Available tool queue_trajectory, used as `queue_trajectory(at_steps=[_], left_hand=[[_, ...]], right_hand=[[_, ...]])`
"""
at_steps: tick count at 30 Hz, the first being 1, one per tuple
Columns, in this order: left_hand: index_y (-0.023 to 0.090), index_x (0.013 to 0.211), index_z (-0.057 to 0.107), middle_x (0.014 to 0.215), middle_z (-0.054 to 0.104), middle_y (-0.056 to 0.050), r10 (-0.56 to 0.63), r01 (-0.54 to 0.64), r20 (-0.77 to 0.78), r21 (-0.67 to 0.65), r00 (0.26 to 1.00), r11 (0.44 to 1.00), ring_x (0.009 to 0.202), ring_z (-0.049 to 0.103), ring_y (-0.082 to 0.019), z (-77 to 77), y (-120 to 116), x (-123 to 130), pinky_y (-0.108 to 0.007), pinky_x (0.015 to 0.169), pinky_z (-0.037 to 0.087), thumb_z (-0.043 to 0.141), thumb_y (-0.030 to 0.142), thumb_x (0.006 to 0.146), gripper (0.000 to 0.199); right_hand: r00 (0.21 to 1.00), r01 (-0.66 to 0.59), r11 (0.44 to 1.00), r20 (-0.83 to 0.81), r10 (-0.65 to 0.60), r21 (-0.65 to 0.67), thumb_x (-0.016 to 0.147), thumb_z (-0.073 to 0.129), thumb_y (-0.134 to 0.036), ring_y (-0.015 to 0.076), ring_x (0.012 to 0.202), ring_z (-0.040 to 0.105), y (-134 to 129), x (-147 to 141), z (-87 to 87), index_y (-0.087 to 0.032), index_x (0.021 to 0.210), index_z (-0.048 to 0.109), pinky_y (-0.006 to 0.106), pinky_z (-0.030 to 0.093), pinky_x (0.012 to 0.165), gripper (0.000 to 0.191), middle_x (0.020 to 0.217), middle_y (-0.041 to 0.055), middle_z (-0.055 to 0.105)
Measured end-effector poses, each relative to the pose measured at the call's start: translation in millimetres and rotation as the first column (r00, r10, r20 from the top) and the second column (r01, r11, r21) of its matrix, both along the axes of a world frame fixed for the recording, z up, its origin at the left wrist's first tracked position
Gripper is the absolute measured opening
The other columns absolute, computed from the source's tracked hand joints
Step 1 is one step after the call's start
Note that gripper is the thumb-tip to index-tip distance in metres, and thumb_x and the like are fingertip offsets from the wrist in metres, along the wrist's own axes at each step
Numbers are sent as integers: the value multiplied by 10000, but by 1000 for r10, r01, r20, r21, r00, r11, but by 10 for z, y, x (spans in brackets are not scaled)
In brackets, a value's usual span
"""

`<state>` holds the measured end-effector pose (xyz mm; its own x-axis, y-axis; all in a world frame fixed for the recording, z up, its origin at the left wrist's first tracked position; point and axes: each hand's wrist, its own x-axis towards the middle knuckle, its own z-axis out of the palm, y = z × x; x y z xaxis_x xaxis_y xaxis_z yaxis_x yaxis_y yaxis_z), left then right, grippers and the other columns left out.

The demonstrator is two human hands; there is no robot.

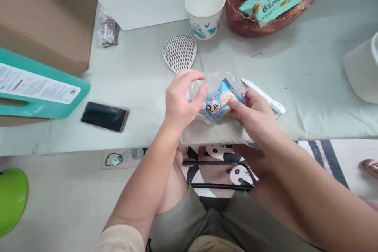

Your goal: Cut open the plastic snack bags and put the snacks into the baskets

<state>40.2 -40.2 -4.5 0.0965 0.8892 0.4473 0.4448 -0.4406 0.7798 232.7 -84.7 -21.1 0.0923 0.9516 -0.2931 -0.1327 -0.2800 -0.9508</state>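
A blue snack packet (217, 106) with white and red print sits within a clear plastic bag (203, 116) near the table's front edge. My right hand (254, 114) pinches the packet and bag at their right end, thumb on top. At the bag's left side is my left hand (184, 98), its thumb and fingers curved and apart, with nothing gripped between them. A white perforated scoop head (179, 52) lies just beyond my left hand. To the right of the bag, a white utility knife (265, 96) rests on the cloth, partly behind my right hand.
A white paper cup (206, 17) stands beside a red bowl (251, 27) of snacks. On the left are a phone (104, 116), a green-handled container (44, 82), a cardboard box (44, 19) and a small wrapped item (108, 31). A white container (362, 69) is at the right.
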Motion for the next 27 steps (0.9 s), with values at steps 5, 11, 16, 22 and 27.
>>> queue_trajectory(at_steps=[5,11,16,22,27], left_hand=[[296,1349,591,1383,618,-92,0,-12,-48,-236,999,972,1061,690,-192,-48,-45,-34,-264,742,581,769,200,836,550],[279,1199,609,936,728,0,156,-92,136,-389,978,917,605,575,-89,-87,158,-149,-243,639,535,657,132,878,356],[265,1145,654,846,722,11,186,-132,101,-392,977,910,559,543,-82,-62,260,-264,-232,555,454,795,311,832,346],[196,905,722,575,605,31,45,-40,-8,-641,999,766,473,482,-106,40,231,-442,-251,454,344,910,367,668,347],[219,922,725,808,701,-8,254,-296,-164,-334,953,895,605,516,-119,61,203,-464,-298,606,436,820,268,739,212]], right_hand=[[998,25,1000,-53,-25,-1,837,747,-329,192,896,739,11,38,-16,-245,918,577,358,661,775,206,959,22,723],[993,55,998,-98,-59,-37,798,788,-359,198,885,735,30,20,-11,-250,898,571,359,649,757,263,930,13,722],[987,54,998,-146,-60,-43,788,798,-379,193,905,737,51,13,-32,-250,911,582,347,644,752,280,970,24,738],[996,21,999,-83,-23,-33,825,767,-452,197,911,743,81,104,-62,-251,965,586,344,642,749,304,995,30,736],[983,-45,998,178,52,-43,834,735,-453,220,803,726,28,112,-23,-242,937,562,392,618,705,292,928,48,727]])
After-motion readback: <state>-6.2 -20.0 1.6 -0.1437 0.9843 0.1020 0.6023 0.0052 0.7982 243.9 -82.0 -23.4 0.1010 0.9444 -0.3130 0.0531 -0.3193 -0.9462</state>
